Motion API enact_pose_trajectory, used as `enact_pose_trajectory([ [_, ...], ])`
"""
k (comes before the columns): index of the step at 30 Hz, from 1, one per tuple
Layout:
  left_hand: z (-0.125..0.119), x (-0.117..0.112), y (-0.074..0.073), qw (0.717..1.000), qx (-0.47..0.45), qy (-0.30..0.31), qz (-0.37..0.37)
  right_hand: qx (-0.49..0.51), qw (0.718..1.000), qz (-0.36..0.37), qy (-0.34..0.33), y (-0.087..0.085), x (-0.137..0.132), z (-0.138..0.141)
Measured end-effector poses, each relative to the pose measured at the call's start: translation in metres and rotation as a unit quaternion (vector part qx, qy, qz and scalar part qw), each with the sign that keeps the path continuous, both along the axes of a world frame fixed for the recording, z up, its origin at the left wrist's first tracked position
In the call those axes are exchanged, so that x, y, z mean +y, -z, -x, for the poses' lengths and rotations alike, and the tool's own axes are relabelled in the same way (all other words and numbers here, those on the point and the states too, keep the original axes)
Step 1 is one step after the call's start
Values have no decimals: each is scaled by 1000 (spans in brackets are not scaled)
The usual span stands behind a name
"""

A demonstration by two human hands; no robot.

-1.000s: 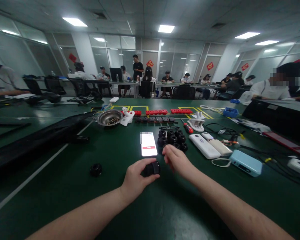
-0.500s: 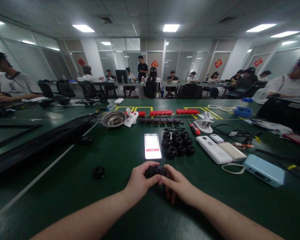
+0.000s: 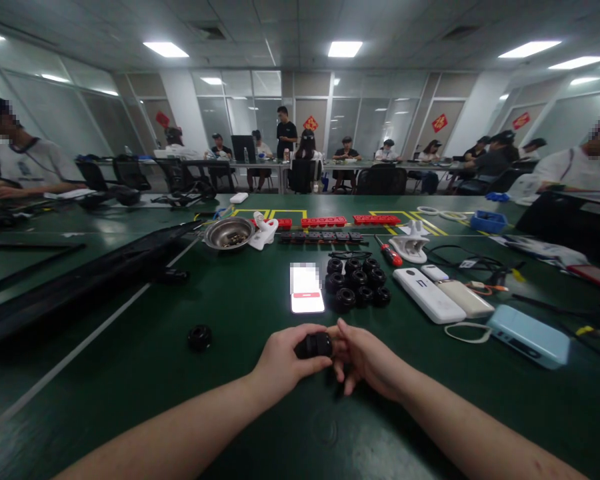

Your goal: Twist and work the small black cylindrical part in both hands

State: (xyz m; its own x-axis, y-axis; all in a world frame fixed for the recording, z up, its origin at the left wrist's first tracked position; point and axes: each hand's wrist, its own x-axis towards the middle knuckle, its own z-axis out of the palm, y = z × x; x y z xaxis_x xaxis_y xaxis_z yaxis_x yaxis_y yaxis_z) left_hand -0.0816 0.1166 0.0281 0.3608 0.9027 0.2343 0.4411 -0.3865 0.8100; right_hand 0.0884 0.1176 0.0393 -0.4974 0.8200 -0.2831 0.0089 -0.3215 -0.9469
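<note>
My left hand [image 3: 283, 362] grips a small black cylindrical part [image 3: 315, 345] just above the green table [image 3: 130, 373]. My right hand [image 3: 367, 359] meets it from the right, its fingertips on the part's right end. A lit phone [image 3: 307, 288] lies flat just beyond my hands. To the phone's right sits a cluster of several black ring-shaped parts [image 3: 357, 283]. One more black ring [image 3: 199, 337] lies alone on the table to the left of my left hand.
White power banks [image 3: 427, 295] and a light blue box [image 3: 529, 335] lie right. A metal bowl [image 3: 229, 233], a red screwdriver [image 3: 389, 253], red strips [image 3: 323, 221] and a long black bar [image 3: 80, 280] lie beyond. Other people sit at tables around.
My right hand came back from the ring cluster to the part in my left hand and now touches its right end. The camera view shifted a little.
</note>
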Motion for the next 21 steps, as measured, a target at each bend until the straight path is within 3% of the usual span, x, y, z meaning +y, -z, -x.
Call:
enact_pose_trajectory([
  [4, 0, 0, 0, 999, 37, 9, -27, -59, 998, -7, 10, 5, 2, 0],
  [10, 2, 2, -2, 1000, 12, 25, 2, -9, 998, -57, 29, 7, -1, 2],
  [15, 2, 0, -2, 999, 25, -10, -34, -12, 997, 66, -48, 6, -2, 2],
  [21, 4, 2, -3, 998, 59, 31, -22, -16, 999, -8, -26, 7, -1, 2],
])
